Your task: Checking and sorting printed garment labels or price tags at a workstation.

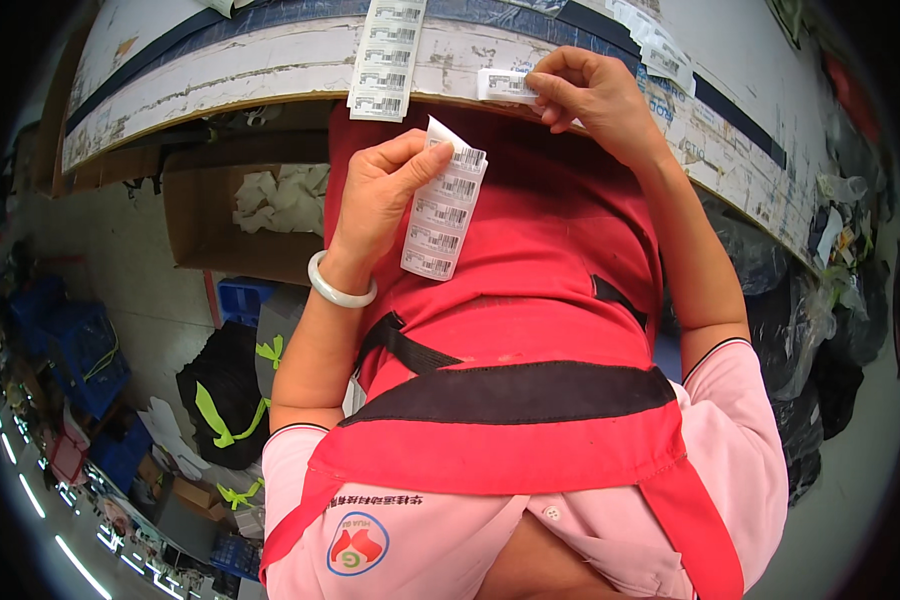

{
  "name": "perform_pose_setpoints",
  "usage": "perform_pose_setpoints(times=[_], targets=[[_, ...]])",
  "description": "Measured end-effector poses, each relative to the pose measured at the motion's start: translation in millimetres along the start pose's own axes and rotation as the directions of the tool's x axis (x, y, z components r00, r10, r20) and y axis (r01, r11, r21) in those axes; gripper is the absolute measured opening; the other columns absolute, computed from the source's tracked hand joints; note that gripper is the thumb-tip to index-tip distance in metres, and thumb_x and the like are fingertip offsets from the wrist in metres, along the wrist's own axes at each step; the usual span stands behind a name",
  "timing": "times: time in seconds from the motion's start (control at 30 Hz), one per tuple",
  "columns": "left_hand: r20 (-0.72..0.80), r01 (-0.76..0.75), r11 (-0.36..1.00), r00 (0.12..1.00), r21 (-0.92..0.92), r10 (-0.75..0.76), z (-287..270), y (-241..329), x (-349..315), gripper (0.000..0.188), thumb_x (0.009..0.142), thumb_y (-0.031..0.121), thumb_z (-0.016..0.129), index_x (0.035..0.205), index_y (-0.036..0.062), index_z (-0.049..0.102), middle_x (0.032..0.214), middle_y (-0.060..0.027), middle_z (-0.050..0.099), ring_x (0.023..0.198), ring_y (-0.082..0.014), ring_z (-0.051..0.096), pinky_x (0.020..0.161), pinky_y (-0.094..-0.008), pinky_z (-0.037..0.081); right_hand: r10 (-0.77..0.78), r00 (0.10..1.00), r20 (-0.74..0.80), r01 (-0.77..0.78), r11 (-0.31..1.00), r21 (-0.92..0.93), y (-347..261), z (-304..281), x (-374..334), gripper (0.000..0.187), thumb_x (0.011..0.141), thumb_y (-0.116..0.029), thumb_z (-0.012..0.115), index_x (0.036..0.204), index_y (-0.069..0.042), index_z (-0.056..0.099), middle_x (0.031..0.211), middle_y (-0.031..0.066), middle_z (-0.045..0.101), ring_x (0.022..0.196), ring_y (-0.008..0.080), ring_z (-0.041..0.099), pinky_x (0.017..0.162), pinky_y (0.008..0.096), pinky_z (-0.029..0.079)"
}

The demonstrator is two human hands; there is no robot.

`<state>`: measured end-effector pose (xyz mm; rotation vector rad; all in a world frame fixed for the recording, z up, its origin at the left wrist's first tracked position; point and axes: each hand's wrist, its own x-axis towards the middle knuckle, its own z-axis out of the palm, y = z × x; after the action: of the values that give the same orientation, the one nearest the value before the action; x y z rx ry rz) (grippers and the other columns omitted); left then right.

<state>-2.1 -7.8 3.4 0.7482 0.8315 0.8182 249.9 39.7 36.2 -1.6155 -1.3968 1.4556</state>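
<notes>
Head view: at twelve o'clock, a label strip [444, 215] is pinched by the left hand [386, 185], presumably for visibility; toward one, a white label [502, 86] is edge-gripped by the right hand [600, 100].

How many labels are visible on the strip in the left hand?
5, one below another down the strip; the left hand partly covers the top one. More may be hidden.
</notes>
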Motion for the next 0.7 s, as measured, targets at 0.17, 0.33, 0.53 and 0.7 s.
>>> perform_pose_setpoints(times=[0.17,0.33,0.53,0.7], targets=[[0.000,0.013,1.000,1.000,-0.002,-0.013,-0.7,-1.2,1.1,0.017,0.092,0.015,0.065,0.095,-0.0007,0.070,0.083,0.0012,0.065,0.074,-0.0040,0.056,0.067,-0.0192,0.044,0.011,1.000,0.006,-0.011,0.999,-0.033,1.2,-1.0,2.8,0.018,0.093,-0.019,0.062,0.095,-0.001,0.064,0.076,0.0017,0.063,0.063,0.0051,0.059,0.057,0.0198,0.052],[0.001,0.022,1.000,1.000,-0.002,-0.022,1.5,-1.7,1.7,0.017,0.092,0.016,0.065,0.094,-0.0006,0.070,0.083,0.0010,0.066,0.074,-0.0038,0.056,0.067,-0.0191,0.044,0.009,1.000,0.015,-0.009,1.000,-0.016,2.6,-1.4,3.1,0.019,0.093,-0.020,0.062,0.094,-0.001,0.064,0.075,0.0017,0.063,0.063,0.0053,0.058,0.057,0.0202,0.052],[-0.006,0.031,1.000,0.999,0.002,-0.031,2.7,-3.7,1.6,0.017,0.092,0.016,0.065,0.094,0.0000,0.070,0.082,0.0009,0.066,0.072,-0.0039,0.057,0.066,-0.0190,0.045,0.023,0.999,0.029,-0.022,0.999,-0.034,-0.2,-2.0,3.8,0.019,0.092,-0.019,0.062,0.094,0.000,0.063,0.074,0.0020,0.063,0.063,0.0062,0.059,0.058,0.0210,0.053],[-0.017,0.043,0.999,0.999,-0.020,-0.043,4.8,-3.9,1.1,0.016,0.092,0.016,0.065,0.093,0.0004,0.069,0.082,0.0012,0.066,0.072,-0.0036,0.057,0.065,-0.0188,0.045,0.027,0.999,0.026,-0.025,0.997,-0.078,1.3,-2.5,6.4,0.019,0.091,-0.018,0.062,0.093,0.001,0.063,0.072,0.0024,0.062,0.063,0.0074,0.060,0.057,0.0214,0.053]])
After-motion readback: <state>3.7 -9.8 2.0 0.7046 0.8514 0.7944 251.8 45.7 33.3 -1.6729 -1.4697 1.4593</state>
